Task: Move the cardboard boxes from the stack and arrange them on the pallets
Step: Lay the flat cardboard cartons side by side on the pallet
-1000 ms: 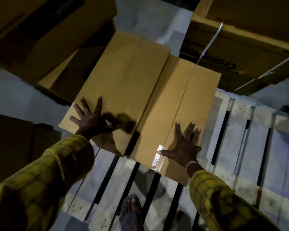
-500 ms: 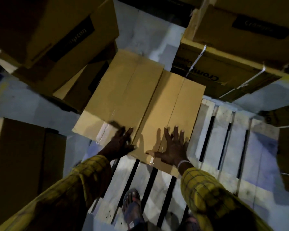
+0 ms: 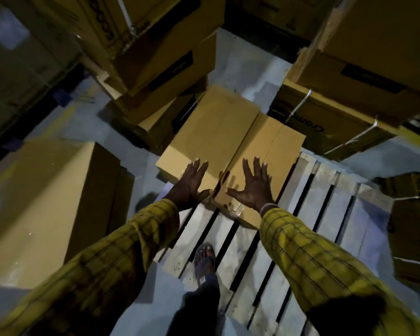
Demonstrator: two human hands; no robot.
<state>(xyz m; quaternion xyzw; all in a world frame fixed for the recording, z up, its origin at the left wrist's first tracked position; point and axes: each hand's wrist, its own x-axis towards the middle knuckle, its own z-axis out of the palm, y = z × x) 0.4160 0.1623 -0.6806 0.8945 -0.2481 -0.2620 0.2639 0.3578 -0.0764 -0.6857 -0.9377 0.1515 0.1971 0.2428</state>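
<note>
Two plain cardboard boxes lie side by side on the far left corner of a pale wooden pallet (image 3: 325,202). The left box (image 3: 211,132) stands a little higher than the right box (image 3: 274,146). My left hand (image 3: 190,184) is spread flat, fingers straight, over the near end of the left box. My right hand (image 3: 255,185) is spread the same way over the near end of the right box, by its taped edge. Whether the palms touch the cardboard I cannot tell. Neither hand holds anything.
Stacks of printed cartons stand behind on the left (image 3: 160,59) and right (image 3: 359,88). A large carton (image 3: 46,204) sits on the floor to my left, another (image 3: 415,229) at the right edge. My sandalled foot (image 3: 204,260) stands on the pallet's near slats.
Both hands slid toward each other along the boxes' near ends and now lie close to the seam between them. The camera has risen and pulled back, so the boxes look smaller.
</note>
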